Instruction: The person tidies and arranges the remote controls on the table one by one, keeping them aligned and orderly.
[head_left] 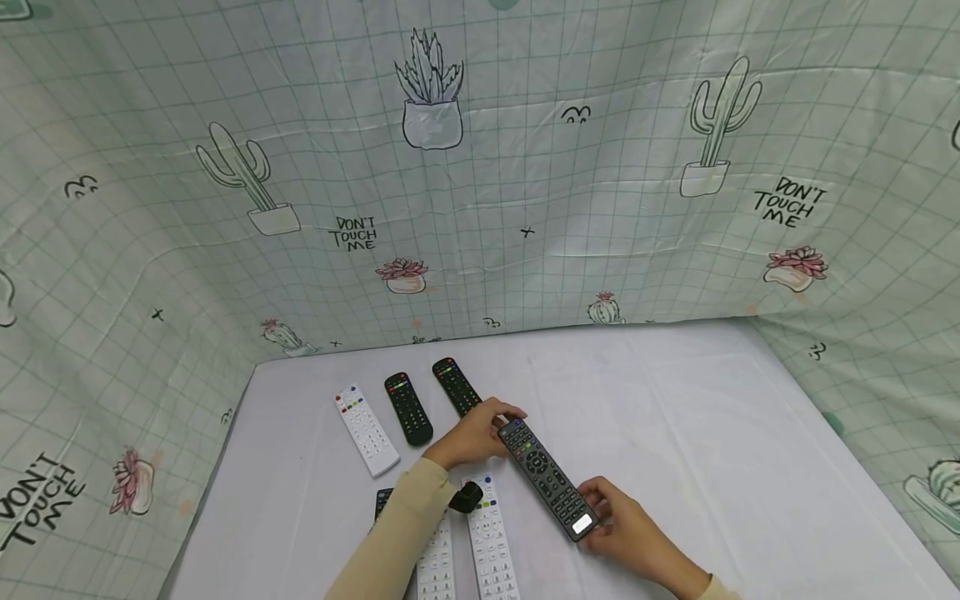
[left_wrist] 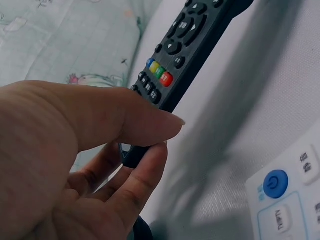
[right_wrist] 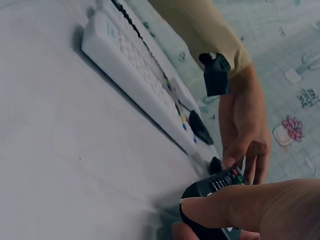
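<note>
A long black remote control (head_left: 543,475) with a white label at its near end lies slantwise between both hands. My left hand (head_left: 474,435) pinches the far end; in the left wrist view the thumb (left_wrist: 150,125) lies along the edge beside the coloured buttons, with fingers beneath. My right hand (head_left: 622,527) grips the near end at the label, its thumb (right_wrist: 215,206) across the top in the right wrist view. Below the left wrist, a white remote (head_left: 491,542) lies on the table. The left hand partly covers another black remote (head_left: 452,382) behind it.
At the back left lie a white remote (head_left: 367,431) and a shorter black remote (head_left: 408,408). Under the left sleeve, another white remote (head_left: 437,571) and a dark remote (head_left: 382,497) are partly hidden. Patterned cloth (head_left: 480,192) walls in the white table (head_left: 720,433) at back and sides.
</note>
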